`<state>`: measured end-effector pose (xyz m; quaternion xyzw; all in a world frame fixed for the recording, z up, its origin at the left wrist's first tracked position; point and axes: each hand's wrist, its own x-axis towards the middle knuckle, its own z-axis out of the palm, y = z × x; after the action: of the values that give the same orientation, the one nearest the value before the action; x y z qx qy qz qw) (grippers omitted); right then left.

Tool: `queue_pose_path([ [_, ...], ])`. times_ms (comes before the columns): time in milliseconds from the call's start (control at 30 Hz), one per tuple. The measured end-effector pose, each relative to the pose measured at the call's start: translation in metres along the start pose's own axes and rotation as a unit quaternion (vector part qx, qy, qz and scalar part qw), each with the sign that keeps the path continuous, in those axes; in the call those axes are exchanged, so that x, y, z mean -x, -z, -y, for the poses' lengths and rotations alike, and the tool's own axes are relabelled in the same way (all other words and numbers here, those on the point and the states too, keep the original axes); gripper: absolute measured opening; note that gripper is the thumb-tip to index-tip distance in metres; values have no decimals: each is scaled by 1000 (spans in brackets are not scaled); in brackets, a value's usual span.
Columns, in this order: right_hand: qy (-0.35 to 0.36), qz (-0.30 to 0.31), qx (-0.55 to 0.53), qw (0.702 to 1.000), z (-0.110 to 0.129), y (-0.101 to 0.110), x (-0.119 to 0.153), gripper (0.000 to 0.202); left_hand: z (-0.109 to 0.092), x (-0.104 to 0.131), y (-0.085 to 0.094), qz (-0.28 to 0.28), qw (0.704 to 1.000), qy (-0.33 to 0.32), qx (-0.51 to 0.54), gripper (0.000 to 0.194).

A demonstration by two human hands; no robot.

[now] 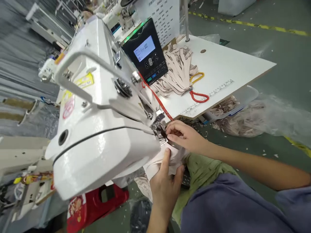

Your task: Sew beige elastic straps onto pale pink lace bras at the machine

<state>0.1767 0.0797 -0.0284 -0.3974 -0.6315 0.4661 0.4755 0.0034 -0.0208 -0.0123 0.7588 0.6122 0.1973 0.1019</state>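
Note:
Pale beige fabric (175, 158) lies bunched under the needle end of a white sewing machine (104, 155). My left hand (164, 187) holds it, index finger stretched out on top near the presser foot and thumb at the fabric's right side. The other left fingers are hidden, apparently under the cloth. Just right of the presser foot (163, 139), my right hand (186, 137) has its fingers curled and pinched together. What sits between those fingertips is too small or covered to make out.
A control panel (145, 51) stands beside the machine. Beige fabric strips (178, 69) and scissors with red and yellow handles (199, 96) lie on the white tabletop (233, 61). Below are a plastic bin (250, 94), bagged fabric (250, 119) and a red stool (107, 207).

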Motion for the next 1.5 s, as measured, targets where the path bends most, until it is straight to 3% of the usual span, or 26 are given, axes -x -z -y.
queue_pose_path([
  [100,-7,-14,1,1000,3,-1,0,10,-2,3,1,0,1000,18,0,56],
  [200,-36,-25,18,999,7,-4,1,13,-5,5,1,-10,996,82,15,78],
  [300,-55,-29,23,998,8,-6,8,17,-7,10,-1,2,993,114,41,87],
  [633,-77,-21,-9,997,11,-5,67,23,-33,68,-51,38,992,50,109,100],
  [733,-53,-31,-16,998,14,8,77,26,-36,79,-50,120,976,15,184,95],
  [800,-44,-18,-8,999,15,18,82,24,-34,79,-39,145,962,-19,231,75],
  [833,-41,-6,-1,999,16,22,84,22,-34,75,-31,126,963,-35,236,62],
  [900,-28,23,17,999,17,29,88,19,-36,64,-13,36,975,-75,205,43],
  [967,6,55,44,998,18,32,92,18,-42,47,5,-28,981,-127,147,47],
  [1067,95,106,99,985,20,35,98,19,-49,19,22,10,967,-243,80,64],
  [1100,129,119,130,976,21,35,100,20,-49,11,24,31,962,-263,57,62],
  [1167,199,131,211,948,21,36,103,22,-44,3,24,50,957,-286,27,41],
  [1233,259,125,285,914,21,37,106,24,-36,5,20,17,949,-316,15,14],
  [1267,283,117,308,901,21,37,107,25,-31,9,17,-14,942,-335,9,12],
  [1400,335,97,324,879,20,31,107,25,-20,32,12,-121,917,-379,-31,20],
  [1500,349,106,307,879,21,23,105,24,-19,40,14,-143,916,-373,-33,23],
])
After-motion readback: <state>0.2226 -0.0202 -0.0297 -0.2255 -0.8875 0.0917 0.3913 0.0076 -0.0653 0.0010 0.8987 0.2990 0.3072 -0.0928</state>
